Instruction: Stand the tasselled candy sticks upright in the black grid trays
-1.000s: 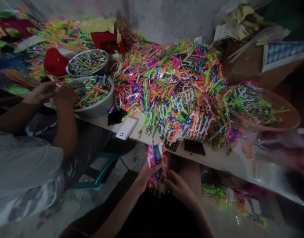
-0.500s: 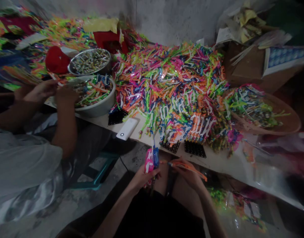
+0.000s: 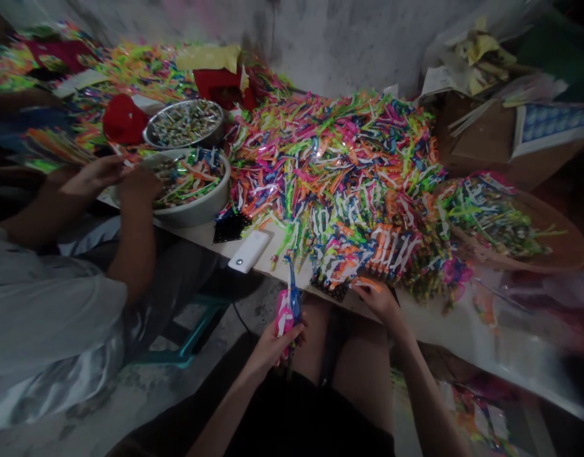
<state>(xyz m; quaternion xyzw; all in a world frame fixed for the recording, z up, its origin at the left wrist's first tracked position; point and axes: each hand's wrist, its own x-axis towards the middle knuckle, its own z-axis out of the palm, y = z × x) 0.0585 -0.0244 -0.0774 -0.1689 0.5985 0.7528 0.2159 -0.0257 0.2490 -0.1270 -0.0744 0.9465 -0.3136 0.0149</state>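
My left hand (image 3: 275, 346) is closed around a few slim plastic pieces, a pink-and-white one (image 3: 284, 317) and a blue one (image 3: 294, 303), held upright above my lap. At the table edge, my right hand (image 3: 381, 301) pinches a thin orange plastic piece (image 3: 368, 283), just over the front of the heap. Dark perforated mats (image 3: 332, 289) lie partly under the pieces there. A large heap of bright plastic pieces (image 3: 339, 152) covers the table behind both hands, with a tidier row of white and orange ones (image 3: 390, 247) along its front. The exact kind of these pieces is unclear.
At left, a co-worker's hands (image 3: 99, 174) work beside a white basin (image 3: 192, 212); a metal bowl (image 3: 216, 136) of small parts stands behind it. A white power bank (image 3: 249, 251) lies near the table edge. An orange basin (image 3: 553, 235) and a cardboard box (image 3: 482, 146) stand right.
My right hand has moved up and to the right, away from my left hand to the table edge, carrying the orange piece. My left hand keeps its grip.
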